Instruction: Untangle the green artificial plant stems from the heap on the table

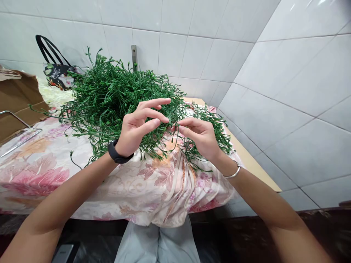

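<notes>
A big heap of thin green branching sprigs [109,95] lies on a table covered with a pink floral cloth [49,168]. Both hands are raised over the heap's near edge. My left hand [138,126], with a black band on the wrist, pinches a thin green sprig [171,122] between thumb and fingers, the other fingers stretched out. My right hand [201,137], a silver bangle on its wrist, pinches the same sprig from the other side, fingertips almost touching the left ones.
A brown cardboard box [19,98] and a metal wire frame [16,128] stand at the left. A flowered bag with black handles [56,71] leans on the tiled back wall. A tiled wall closes the right side. The bare wooden table edge [255,164] shows at right.
</notes>
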`<state>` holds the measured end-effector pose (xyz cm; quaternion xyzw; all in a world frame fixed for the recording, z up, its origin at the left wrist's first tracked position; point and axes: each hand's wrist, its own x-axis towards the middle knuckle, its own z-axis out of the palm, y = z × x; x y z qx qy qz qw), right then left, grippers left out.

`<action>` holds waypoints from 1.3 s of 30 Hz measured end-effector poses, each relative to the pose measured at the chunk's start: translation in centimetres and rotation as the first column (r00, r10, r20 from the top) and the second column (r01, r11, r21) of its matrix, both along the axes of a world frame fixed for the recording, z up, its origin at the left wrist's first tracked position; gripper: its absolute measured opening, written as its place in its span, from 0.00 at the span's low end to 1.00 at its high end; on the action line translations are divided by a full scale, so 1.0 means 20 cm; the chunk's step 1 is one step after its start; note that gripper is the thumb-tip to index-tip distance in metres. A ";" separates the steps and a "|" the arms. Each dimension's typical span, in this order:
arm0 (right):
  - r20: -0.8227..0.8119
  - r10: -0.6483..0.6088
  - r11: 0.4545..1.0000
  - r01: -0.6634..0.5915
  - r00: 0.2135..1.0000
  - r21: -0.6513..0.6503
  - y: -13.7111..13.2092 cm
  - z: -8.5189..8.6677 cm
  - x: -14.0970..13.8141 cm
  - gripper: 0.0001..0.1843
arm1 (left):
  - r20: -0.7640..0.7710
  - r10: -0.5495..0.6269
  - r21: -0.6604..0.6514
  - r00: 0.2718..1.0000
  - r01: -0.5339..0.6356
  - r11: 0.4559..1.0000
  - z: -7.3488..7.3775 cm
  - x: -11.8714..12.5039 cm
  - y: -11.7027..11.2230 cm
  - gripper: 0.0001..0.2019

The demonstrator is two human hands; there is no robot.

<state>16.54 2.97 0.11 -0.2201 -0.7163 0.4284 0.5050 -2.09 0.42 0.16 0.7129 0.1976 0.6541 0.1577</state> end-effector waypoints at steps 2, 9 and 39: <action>0.003 -0.001 1.000 0.001 1.000 0.001 0.00 0.00 0.00 0.04 | -0.002 -0.029 0.003 1.000 0.029 1.000 0.00 0.00 0.00 0.05; 0.017 0.012 1.000 -0.012 1.000 -0.003 0.00 0.00 0.00 0.04 | -0.008 -0.052 -0.004 0.999 0.052 0.999 0.01 0.00 -0.01 0.05; 0.082 -0.080 0.990 0.069 0.993 0.126 -0.03 0.02 0.00 0.04 | -0.380 0.274 0.072 0.884 -0.268 0.961 0.02 0.02 -0.03 0.07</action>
